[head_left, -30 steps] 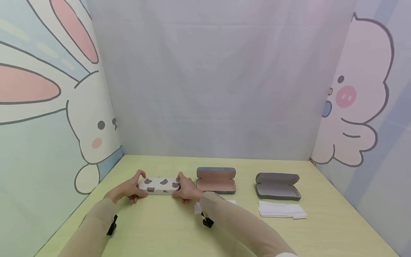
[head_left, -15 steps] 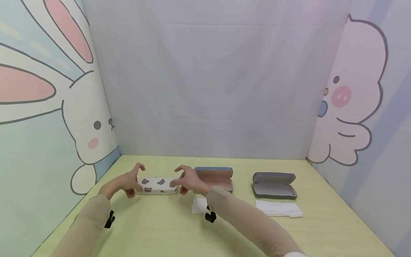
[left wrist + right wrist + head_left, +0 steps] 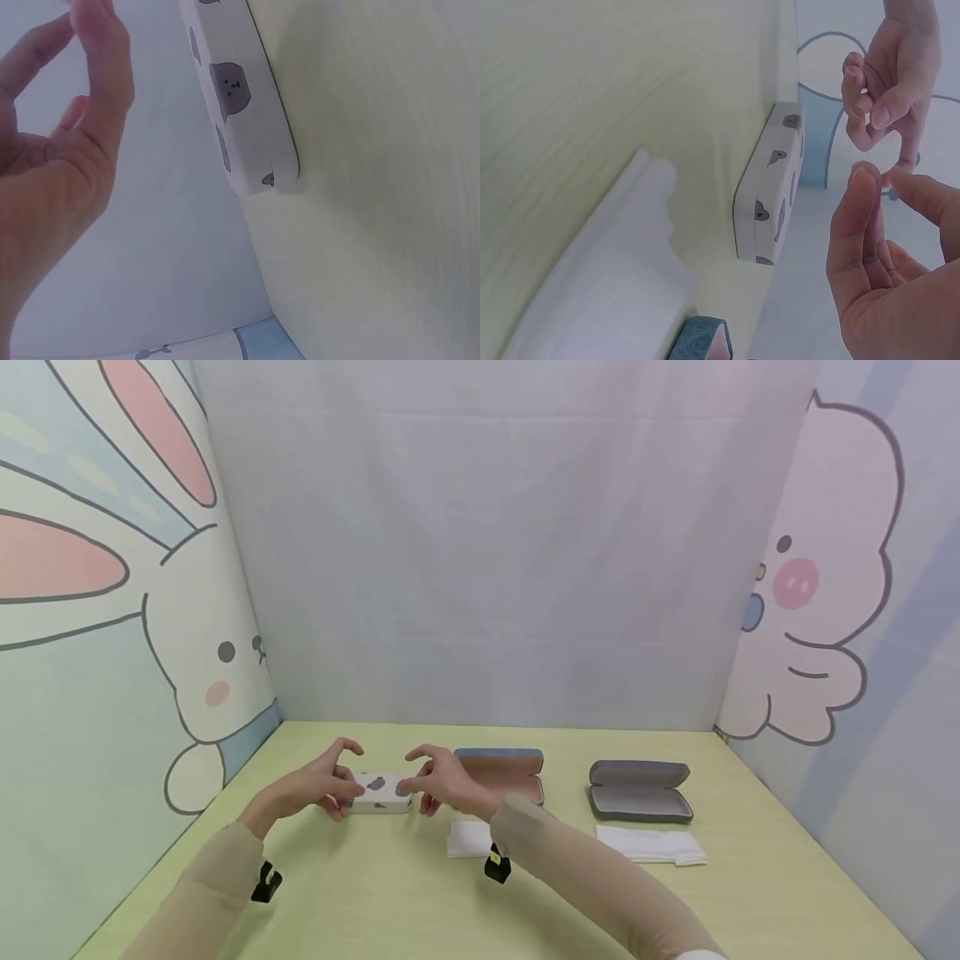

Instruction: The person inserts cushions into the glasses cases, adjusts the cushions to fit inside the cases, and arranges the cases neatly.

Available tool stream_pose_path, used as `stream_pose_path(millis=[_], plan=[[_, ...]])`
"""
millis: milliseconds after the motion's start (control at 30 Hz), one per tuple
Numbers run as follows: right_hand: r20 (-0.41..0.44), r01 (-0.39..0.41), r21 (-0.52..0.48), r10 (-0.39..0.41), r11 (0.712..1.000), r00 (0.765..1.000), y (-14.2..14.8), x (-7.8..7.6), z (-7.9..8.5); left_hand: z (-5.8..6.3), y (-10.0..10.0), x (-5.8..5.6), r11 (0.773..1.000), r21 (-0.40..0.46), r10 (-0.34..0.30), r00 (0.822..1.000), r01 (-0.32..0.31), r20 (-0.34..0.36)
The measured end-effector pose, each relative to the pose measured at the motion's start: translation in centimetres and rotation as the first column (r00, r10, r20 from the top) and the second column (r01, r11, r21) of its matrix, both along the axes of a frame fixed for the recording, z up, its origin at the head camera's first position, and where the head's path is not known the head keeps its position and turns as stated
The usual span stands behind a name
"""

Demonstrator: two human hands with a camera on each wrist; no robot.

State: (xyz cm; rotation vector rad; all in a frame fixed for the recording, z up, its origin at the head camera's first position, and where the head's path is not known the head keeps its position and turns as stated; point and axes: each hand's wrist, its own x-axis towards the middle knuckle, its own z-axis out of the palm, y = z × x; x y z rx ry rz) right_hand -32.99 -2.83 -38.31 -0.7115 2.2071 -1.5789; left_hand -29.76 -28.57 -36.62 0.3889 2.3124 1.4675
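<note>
A white eyeglass case (image 3: 382, 789) with grey bear-head prints lies closed on the table. My left hand (image 3: 318, 787) hovers over its left part, fingers loosely bent and holding nothing. At the case's right end is my right hand (image 3: 450, 779), thumb and fingers curved with nothing between them. From the left wrist, the case (image 3: 232, 90) shows flat on the table with the left hand (image 3: 67, 142) apart from it. The right wrist view has both the left hand (image 3: 892, 90) and the right hand (image 3: 900, 277) raised off the case (image 3: 769, 187).
Right of the hands stands an open blue case (image 3: 517, 762) with pink lining, partly behind the right hand. Farther right is an open grey case (image 3: 640, 804). Folded white cloths lie in front of them, one (image 3: 467, 841) partly under the right sleeve, another (image 3: 651, 845) farther right.
Both hands have let go of the white case's ends and lifted off it. My left hand has since moved right, over the case. The case stays on the table.
</note>
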Motion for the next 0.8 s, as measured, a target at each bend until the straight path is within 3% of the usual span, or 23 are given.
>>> stream_pose_path(millis=[800], plan=[[0.012,-0.007,-0.001,0.007,1.0,1.0,2.7,2.0,0.7,0.4,3.7,2.0,0.997,0.075,-0.027,1.0,0.026,0.01]])
